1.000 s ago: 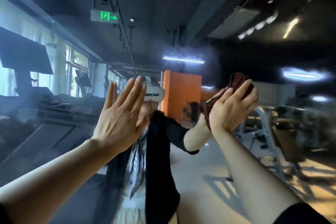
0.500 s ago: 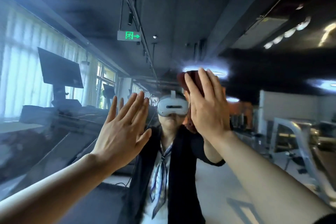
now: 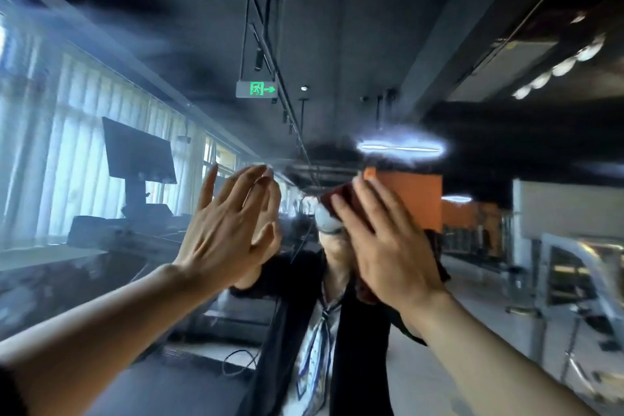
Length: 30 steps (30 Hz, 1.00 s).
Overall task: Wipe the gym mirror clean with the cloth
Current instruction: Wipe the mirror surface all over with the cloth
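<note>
Two hands are up against the gym mirror [image 3: 439, 27], and we start with them. Our right hand [image 3: 388, 246] lies flat with straight fingers, pressing the dark red cloth [image 3: 339, 197] onto the glass; the cloth shows above the fingertips and again below the heel of the palm, so it sits mostly under the hand, right of centre. Our left hand [image 3: 229, 230] is spread and empty, fingers straight, at or just off the glass to the left of the right hand; whether it touches we cannot tell.

We judge the cloth soft, light and limp: it will bunch and slide off unless the palm stays broad over its middle, with the fingers pinning its upper edge. The mirror is stiff, slick and breakable, so pressure should stay even and moderate.

Outward, the glass reflects a person in a dark top with a headset [image 3: 326, 221], partly hidden by the cloth. Hazy smears cloud the upper left of the mirror, so we judge wiping remains. Farther off, reflected, are a green exit sign [image 3: 257, 89], an orange pillar [image 3: 412, 196] and bright windows [image 3: 67, 145] on the left.
</note>
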Each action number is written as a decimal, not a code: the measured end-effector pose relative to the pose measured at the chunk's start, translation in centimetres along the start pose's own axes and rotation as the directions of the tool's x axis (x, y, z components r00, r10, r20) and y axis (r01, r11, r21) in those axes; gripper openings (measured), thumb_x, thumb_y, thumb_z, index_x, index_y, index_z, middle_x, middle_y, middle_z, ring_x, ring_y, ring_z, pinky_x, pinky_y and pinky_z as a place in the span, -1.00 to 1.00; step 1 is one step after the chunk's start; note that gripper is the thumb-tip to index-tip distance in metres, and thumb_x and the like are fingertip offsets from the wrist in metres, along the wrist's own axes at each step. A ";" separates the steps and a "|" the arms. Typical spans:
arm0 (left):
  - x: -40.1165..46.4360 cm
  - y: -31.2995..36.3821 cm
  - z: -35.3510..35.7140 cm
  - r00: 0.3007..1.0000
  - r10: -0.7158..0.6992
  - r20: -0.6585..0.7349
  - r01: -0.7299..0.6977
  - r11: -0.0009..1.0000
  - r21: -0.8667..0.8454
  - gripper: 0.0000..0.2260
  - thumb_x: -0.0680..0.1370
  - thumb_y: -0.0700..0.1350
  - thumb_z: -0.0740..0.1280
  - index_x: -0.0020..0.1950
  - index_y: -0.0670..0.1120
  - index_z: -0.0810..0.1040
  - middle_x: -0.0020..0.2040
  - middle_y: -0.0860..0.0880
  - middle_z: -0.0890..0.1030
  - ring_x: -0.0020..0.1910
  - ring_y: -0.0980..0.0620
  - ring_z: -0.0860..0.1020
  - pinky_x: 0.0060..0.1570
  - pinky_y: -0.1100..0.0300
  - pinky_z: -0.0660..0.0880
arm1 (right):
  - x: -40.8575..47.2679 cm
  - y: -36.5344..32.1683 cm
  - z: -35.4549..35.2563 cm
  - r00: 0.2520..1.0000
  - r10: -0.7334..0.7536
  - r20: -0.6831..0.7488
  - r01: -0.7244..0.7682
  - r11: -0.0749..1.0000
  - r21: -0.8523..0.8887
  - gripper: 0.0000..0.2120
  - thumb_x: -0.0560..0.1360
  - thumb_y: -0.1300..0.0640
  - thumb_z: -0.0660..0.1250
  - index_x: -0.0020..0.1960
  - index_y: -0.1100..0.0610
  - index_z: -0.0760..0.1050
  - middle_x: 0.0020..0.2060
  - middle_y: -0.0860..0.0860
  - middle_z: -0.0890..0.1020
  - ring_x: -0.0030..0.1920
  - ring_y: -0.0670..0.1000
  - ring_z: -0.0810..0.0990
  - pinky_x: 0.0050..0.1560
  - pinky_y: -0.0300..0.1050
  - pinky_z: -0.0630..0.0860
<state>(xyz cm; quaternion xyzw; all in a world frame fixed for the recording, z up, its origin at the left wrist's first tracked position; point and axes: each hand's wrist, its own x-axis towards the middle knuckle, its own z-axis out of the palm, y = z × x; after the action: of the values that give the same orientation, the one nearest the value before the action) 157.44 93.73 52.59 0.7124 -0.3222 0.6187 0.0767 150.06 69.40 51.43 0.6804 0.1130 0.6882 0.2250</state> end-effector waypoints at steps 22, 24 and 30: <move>4.0 -3.4 2.7 0.997 -0.015 -0.071 0.021 0.996 0.085 -0.36 0.66 0.18 -0.03 0.62 -0.21 0.07 0.62 -0.15 0.10 0.61 -0.06 0.05 0.58 -0.09 -0.07 | 7.5 -0.8 2.1 1.000 0.018 -0.002 -0.018 1.000 -0.008 -0.47 0.54 0.26 0.02 0.47 0.20 0.44 0.45 0.24 0.42 0.47 0.27 0.34 0.50 0.12 0.25; 4.0 -3.2 2.8 0.997 -0.014 -0.070 0.021 0.994 0.103 -0.36 0.66 0.17 -0.03 0.61 -0.22 0.08 0.61 -0.16 0.10 0.61 -0.07 0.06 0.57 -0.11 -0.05 | 6.1 1.1 1.2 1.000 0.004 -0.023 -0.004 1.000 -0.011 -0.51 0.54 0.27 0.10 0.44 0.19 0.47 0.43 0.22 0.45 0.46 0.25 0.37 0.47 0.09 0.29; 4.1 -2.9 2.4 0.997 -0.013 -0.072 0.022 0.991 0.134 -0.35 0.66 0.18 -0.03 0.59 -0.25 0.13 0.59 -0.19 0.16 0.59 -0.10 0.13 0.56 -0.14 -0.01 | 4.7 7.0 -0.7 0.949 0.280 -0.145 -0.287 0.958 -0.028 -0.58 0.60 0.26 0.24 0.45 0.25 0.44 0.44 0.29 0.40 0.44 0.30 0.33 0.45 0.21 0.35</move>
<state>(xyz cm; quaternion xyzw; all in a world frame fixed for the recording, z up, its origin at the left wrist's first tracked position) 161.15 93.28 56.72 0.6964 -0.2706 0.6631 0.0454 148.42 65.58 58.79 0.6341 0.0129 0.7618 0.1320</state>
